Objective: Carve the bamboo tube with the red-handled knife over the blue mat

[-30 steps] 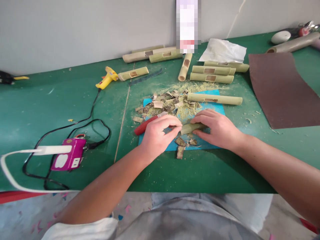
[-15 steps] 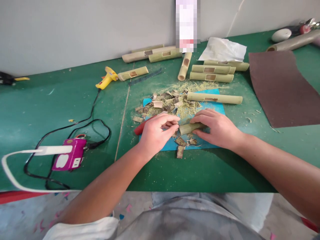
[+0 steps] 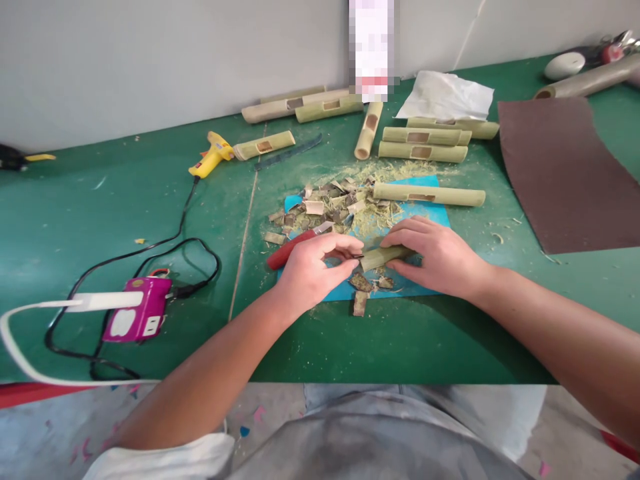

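Observation:
My right hand (image 3: pixel 434 257) is closed around a short green bamboo tube (image 3: pixel 376 258), covering its right part. My left hand (image 3: pixel 320 263) pinches a small dark sliver (image 3: pixel 358 256) against the tube's left end; the sliver's kind is too small to tell. Beside the left hand's back lies a red-handled tool (image 3: pixel 290 251) with a metal blade, partly hidden by that hand. Under both hands spreads a blue sheet (image 3: pixel 345 290). Several bark-like bamboo chips (image 3: pixel 360 301) lie just below the tube, and a longer notched bamboo tube (image 3: pixel 450 196) lies above the right hand.
A heap of chips and shavings (image 3: pixel 335 203) covers the sheet's far left. More notched bamboo tubes (image 3: pixel 425 152) lie behind. At left are a yellow glue gun (image 3: pixel 214 157), its cord and a purple power strip (image 3: pixel 137 310); at right, a brown sheet (image 3: pixel 565 173).
The left fingers have parted slightly, and a dark sliver now shows between them at the tube's end. More of the red-handled tool's blade is visible. My right hand stays nearly still.

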Available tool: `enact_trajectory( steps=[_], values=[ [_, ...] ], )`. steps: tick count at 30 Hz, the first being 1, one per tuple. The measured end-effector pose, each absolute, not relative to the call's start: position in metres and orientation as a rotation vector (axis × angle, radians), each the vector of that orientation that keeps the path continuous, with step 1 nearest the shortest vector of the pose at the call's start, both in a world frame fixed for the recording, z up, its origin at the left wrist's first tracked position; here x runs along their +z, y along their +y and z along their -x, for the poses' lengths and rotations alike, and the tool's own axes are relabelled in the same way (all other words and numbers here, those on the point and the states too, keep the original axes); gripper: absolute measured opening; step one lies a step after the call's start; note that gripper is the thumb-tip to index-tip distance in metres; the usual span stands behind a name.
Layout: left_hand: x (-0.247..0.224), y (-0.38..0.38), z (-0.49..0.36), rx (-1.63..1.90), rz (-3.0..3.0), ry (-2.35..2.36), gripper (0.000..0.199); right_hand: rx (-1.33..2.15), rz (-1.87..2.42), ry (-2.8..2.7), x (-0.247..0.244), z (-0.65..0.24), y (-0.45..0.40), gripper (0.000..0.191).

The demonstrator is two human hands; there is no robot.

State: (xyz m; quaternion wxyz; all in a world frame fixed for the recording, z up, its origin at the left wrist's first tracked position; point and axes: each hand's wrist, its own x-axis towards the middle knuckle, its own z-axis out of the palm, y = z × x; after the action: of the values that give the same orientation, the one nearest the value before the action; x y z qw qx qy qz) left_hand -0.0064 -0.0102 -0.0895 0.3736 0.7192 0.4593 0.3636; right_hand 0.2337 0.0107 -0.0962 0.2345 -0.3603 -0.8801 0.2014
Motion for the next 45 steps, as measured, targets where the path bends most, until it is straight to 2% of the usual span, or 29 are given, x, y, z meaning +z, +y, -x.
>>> enact_trajectory(
  steps=[6,13,22,30,39,45],
  values=[
    [-0.088,-0.01,0.007,0.908,-1.809,1.131,0.007,0.534,0.969,-2.411,-0.097,-0.234,0.011,0.02],
    [-0.088,-0.012,0.009,0.75,-1.86,1.263,0.007,0.552,0.981,-2.415,-0.097,-0.234,0.011,0.019],
    [-0.088,-0.012,0.007,0.865,-2.08,1.199,0.005,0.554,0.995,-2.419,-0.097,-0.234,0.011,0.02],
    [-0.087,-0.009,0.008,0.947,-2.286,1.001,0.008,0.592,0.966,-2.404,-0.097,-0.236,0.012,0.019],
    [-0.073,-0.002,0.006,0.697,-2.434,0.977,0.015,0.647,0.972,-2.372,-0.098,-0.236,0.015,0.018],
    [-0.071,-0.002,0.003,0.707,-2.428,0.983,0.017,0.638,0.978,-2.385,-0.097,-0.237,0.016,0.018]
  ],
)
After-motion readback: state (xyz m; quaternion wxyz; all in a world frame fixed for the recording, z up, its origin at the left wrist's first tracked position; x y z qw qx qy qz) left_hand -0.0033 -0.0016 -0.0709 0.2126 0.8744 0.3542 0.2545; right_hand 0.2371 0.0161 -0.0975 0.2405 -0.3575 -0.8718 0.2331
